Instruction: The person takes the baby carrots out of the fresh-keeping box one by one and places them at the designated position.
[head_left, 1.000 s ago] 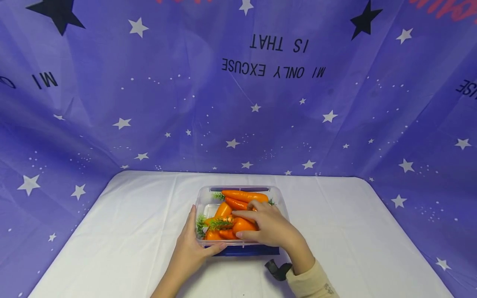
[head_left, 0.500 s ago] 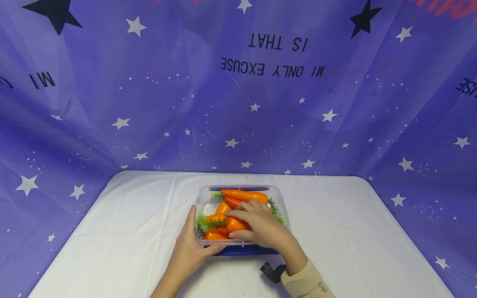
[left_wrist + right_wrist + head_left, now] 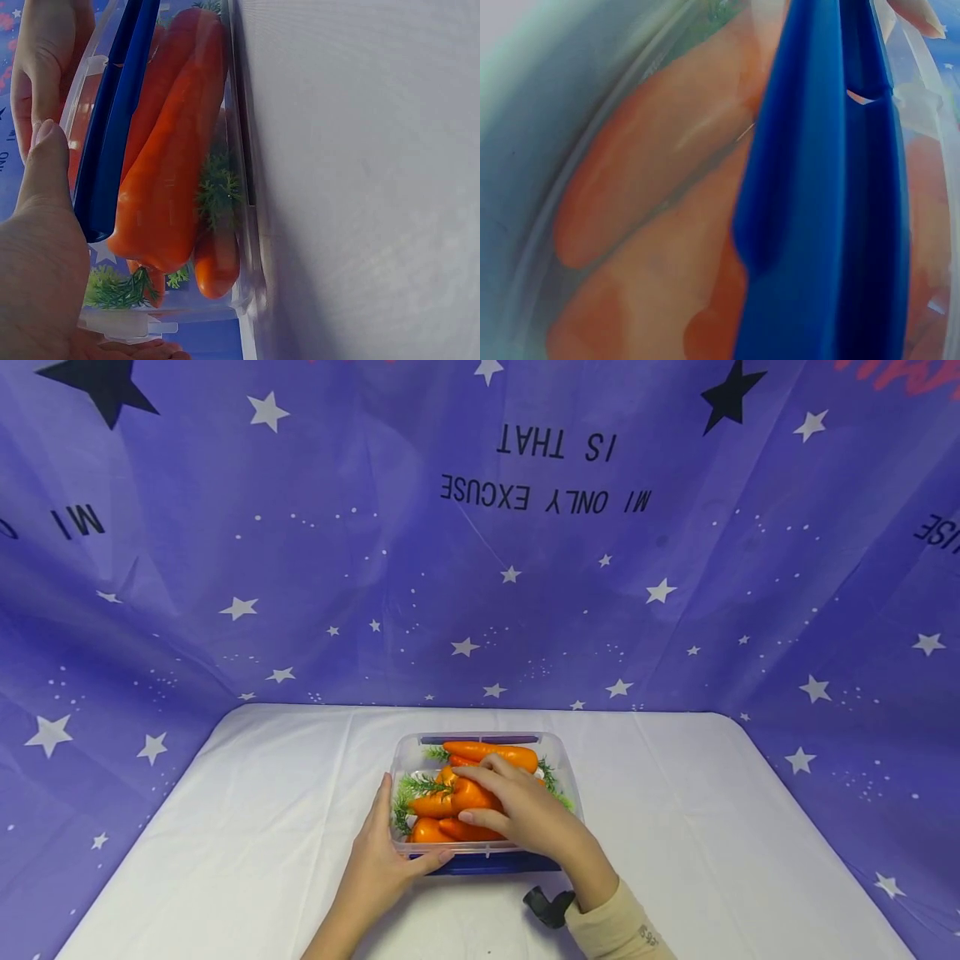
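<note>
A clear plastic container (image 3: pixel 572 777) full of orange carrots (image 3: pixel 487 752) with green tops stands on the white table. My left hand (image 3: pixel 381 860) grips its near left corner, thumb along the front rim and fingers on the left wall. Inside the container, my right hand (image 3: pixel 536 810) holds a carrot (image 3: pixel 471 795) between thumb and fingers; its feathery top points left. The palm hides part of that carrot and others beneath. In the left wrist view, the left thumb (image 3: pixel 46 169) lies beside the blue latch (image 3: pixel 112 135). Through the wall, the right wrist view shows more carrots (image 3: pixel 652 157).
The blue latch flap hangs along the container's front side. A black curved piece (image 3: pixel 550 907) sits by the right sleeve (image 3: pixel 618 927). White cloth (image 3: pixel 225 827) covers the table, and a purple star-printed curtain (image 3: pixel 420 568) surrounds it at the back and sides.
My right hand has shifted left, then slightly away from me, and the carrot in its fingers has moved toward the back of the container. The left hand has kept its place.
</note>
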The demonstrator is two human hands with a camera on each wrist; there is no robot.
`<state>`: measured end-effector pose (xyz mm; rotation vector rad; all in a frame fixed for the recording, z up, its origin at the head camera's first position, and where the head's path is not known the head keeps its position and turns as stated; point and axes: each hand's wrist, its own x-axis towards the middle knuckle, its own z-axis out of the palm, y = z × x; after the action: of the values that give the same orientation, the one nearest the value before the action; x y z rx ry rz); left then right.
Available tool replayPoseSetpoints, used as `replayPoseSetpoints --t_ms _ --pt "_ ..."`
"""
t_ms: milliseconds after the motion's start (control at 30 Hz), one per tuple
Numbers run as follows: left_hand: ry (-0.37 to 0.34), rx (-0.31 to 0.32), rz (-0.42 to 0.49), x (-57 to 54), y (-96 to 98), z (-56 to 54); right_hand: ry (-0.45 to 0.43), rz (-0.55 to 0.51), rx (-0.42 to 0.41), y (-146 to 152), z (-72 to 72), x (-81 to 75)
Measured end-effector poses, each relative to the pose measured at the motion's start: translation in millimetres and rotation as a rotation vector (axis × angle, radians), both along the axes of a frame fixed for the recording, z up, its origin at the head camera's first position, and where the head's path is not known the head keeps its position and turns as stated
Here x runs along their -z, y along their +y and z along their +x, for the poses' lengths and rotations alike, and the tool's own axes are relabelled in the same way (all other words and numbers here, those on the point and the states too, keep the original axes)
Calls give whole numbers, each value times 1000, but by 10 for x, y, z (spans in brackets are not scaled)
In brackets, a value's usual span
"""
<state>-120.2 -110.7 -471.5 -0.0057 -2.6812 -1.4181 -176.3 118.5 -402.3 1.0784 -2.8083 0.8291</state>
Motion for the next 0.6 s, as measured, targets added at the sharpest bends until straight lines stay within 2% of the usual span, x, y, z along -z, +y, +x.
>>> replayPoseSetpoints --t_ms 167,367,600 --pt "-1 3 0 8 -3 0 -24 -44 4 3 -30 0" --pt "6 5 5 11 -5 -1 14 -56 -1 14 -52 -21" --pt "-10 4 10 0 -4 10 19 -18 71 16 -53 -79"
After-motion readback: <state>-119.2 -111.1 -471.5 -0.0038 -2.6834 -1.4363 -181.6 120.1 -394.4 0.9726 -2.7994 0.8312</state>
